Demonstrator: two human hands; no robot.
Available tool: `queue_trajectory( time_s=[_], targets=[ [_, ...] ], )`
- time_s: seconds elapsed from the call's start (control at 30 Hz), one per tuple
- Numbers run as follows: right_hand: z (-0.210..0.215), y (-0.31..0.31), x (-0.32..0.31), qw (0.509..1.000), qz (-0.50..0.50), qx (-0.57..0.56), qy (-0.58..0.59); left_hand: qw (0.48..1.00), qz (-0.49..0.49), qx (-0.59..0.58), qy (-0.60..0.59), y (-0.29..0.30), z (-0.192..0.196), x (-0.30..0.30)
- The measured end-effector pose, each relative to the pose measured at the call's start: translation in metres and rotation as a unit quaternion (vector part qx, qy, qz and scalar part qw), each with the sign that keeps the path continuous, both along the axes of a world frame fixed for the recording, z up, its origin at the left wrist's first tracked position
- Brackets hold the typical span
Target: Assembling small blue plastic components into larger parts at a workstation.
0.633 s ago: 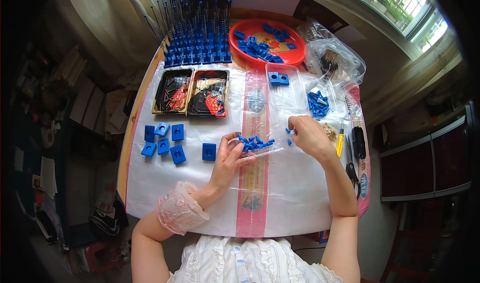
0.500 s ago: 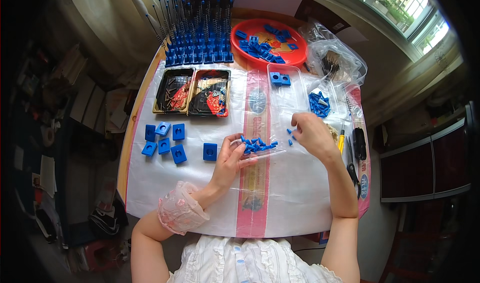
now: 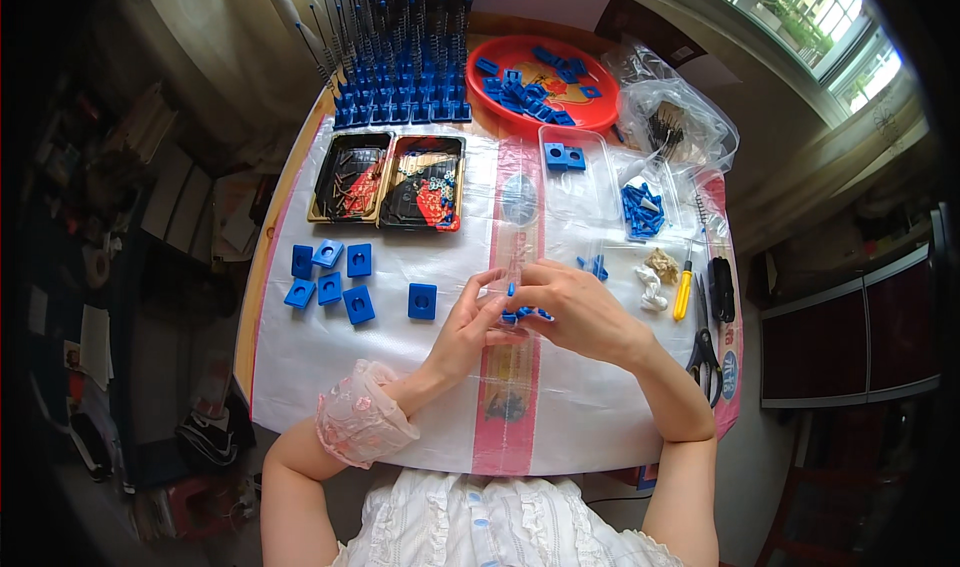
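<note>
My left hand (image 3: 468, 322) is closed around the edge of a clear plastic tray, tilted and hard to see against the sheet. Small blue cone-like pieces (image 3: 527, 315) lie in it. From the right, my right hand (image 3: 578, 312) reaches over the tray with its fingers bent down and drawn together among these pieces. What its fingertips grip is hidden. A few more small blue pieces (image 3: 597, 267) lie just beyond that hand. Nearest to my left hand on its left sits a blue rectangular block (image 3: 422, 302) with a round recess.
Several similar blocks (image 3: 329, 288) lie to the left. Behind are a black two-part tray (image 3: 386, 225) of small metal parts, a rack of springs (image 3: 400, 107), a red plate (image 3: 480, 107) and clear boxes (image 3: 580, 202). A yellow-handled screwdriver (image 3: 683, 295) and scissors (image 3: 705, 357) lie right.
My right hand has moved left and nearer, from the loose blue pieces to the tray beside my left hand. More blue pieces now show beyond it, and a crumpled white scrap is uncovered.
</note>
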State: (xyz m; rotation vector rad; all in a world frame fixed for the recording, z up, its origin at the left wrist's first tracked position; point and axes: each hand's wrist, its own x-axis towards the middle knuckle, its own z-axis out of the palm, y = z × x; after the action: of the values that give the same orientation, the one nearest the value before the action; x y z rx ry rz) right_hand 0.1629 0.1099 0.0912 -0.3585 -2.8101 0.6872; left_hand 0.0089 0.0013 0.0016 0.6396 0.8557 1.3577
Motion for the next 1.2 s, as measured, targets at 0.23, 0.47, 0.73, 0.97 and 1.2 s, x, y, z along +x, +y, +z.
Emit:
queue_trajectory(
  time_s=[0.23, 0.47, 0.73, 0.97, 1.2],
  targets=[
    [-0.008, -0.002, -0.009, 0.988, -0.113, 0.098, 0.022, 1.000, -0.021, 0.001, -0.005, -0.001, -0.005, 0.000],
    [0.018, 0.010, 0.004, 0.979, -0.169, 0.101, 0.055, 1.000, -0.015, -0.007, 0.003, -0.003, -0.001, -0.001],
    [0.013, 0.015, 0.010, 0.989, -0.109, 0.095, 0.004, 1.000, -0.016, -0.009, -0.003, -0.001, 0.002, -0.001],
    [0.011, 0.013, 0.006, 0.984, -0.111, 0.140, 0.000, 1.000, -0.024, -0.007, 0.002, -0.002, -0.002, -0.001],
    [0.002, 0.014, 0.002, 0.986, -0.090, 0.140, -0.007, 0.999, -0.039, -0.002, 0.015, -0.002, -0.001, -0.001]
  ],
)
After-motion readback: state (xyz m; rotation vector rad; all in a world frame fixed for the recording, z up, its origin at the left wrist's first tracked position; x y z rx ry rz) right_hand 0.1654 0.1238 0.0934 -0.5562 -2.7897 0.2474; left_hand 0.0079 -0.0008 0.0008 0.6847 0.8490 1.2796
